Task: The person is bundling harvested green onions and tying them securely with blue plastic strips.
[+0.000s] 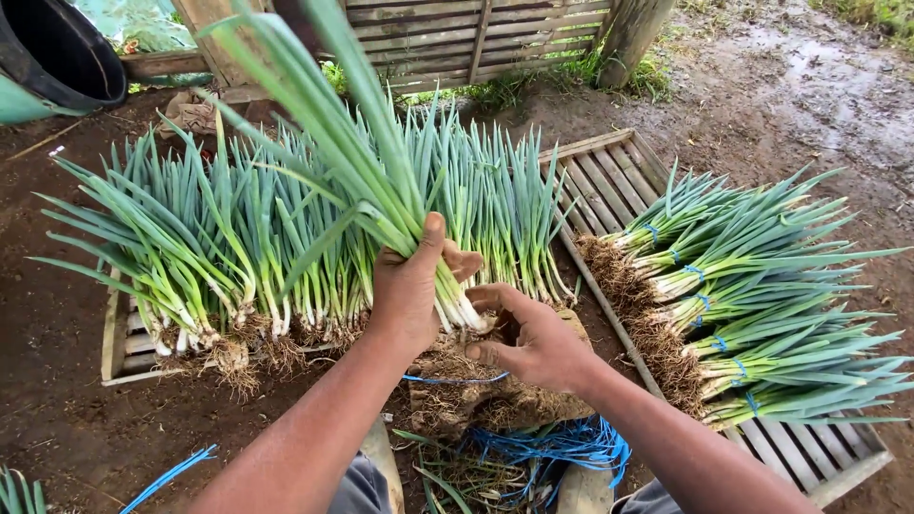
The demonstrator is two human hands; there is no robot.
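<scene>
My left hand (407, 286) grips a bunch of green onions (367, 162) near its white bases, leaves pointing up and away. My right hand (533, 338) cups the roots and white ends of that same bunch from the right. Beneath my hands lies a blue string (455, 381) across a muddy lump of roots (486, 405). A row of loose green onions (238, 238) stands on a wooden slat pallet (119, 333) behind my hands.
Tied green onion bundles (752, 295) with blue bands lie stacked on a second wooden pallet (819, 457) at right. A heap of blue strings (562, 443) lies by my knees. A dark tub (57, 57) sits at the top left, a wooden fence (457, 38) behind.
</scene>
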